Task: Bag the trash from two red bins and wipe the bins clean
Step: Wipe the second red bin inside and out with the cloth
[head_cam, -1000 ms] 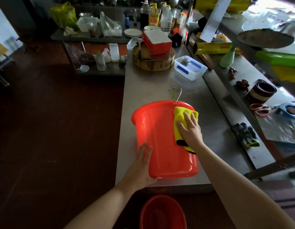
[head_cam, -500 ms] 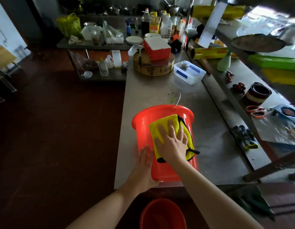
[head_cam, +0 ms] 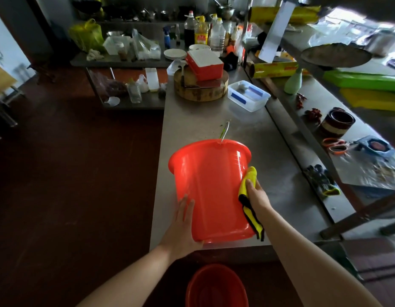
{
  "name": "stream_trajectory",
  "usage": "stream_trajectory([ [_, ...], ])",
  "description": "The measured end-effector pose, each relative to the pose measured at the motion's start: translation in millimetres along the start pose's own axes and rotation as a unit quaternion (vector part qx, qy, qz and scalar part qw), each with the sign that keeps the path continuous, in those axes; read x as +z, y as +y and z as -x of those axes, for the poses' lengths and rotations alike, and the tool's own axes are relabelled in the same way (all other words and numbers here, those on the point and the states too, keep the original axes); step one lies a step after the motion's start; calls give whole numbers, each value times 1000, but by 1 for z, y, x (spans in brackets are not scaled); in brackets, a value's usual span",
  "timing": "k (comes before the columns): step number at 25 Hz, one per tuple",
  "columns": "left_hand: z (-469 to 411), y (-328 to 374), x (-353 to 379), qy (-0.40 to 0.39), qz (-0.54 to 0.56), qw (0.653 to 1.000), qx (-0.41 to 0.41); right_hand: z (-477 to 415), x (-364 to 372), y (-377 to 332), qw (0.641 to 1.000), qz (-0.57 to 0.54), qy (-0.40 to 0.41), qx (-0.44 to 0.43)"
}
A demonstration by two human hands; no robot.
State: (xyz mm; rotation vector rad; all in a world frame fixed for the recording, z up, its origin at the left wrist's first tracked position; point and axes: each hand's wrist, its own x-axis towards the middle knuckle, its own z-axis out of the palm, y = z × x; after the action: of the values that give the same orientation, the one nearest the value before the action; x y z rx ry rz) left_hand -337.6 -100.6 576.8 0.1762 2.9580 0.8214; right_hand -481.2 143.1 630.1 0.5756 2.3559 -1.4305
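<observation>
A red bin lies on its side at the near end of the steel counter, its mouth pointing away from me and its wire handle sticking out past the rim. My left hand rests flat against the bin's lower left side, near the base. My right hand presses a yellow cloth with black trim against the bin's right side. A second red bin stands on the floor below the counter edge, between my forearms.
Further along the counter sit a clear plastic box, a round wooden chopping block with a red-and-white box on it, plates and bottles. A raised shelf on the right holds gloves, scissors, rolls and foil. Dark red floor lies to the left.
My right hand slid the yellow cloth from the top of the bin's wall around to its right side. My left hand stayed against the bin near its base.
</observation>
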Motion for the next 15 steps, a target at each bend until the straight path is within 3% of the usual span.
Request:
stream_trajectory([
  [3,1,-3,2,5,-12,1000,-1,21,26,-11,977,186,55,-92],
  [6,-2,2,4,10,-14,1000,-5,56,63,-17,895,358,90,-250],
  [9,-5,6,6,26,12,1000,-5,74,88,-16,825,434,96,-349],
  [12,-4,-2,7,23,17,1000,-13,73,81,-15,822,429,85,-365],
  [15,-1,-6,7,30,9,999,-10,62,56,-3,867,381,90,-309],
])
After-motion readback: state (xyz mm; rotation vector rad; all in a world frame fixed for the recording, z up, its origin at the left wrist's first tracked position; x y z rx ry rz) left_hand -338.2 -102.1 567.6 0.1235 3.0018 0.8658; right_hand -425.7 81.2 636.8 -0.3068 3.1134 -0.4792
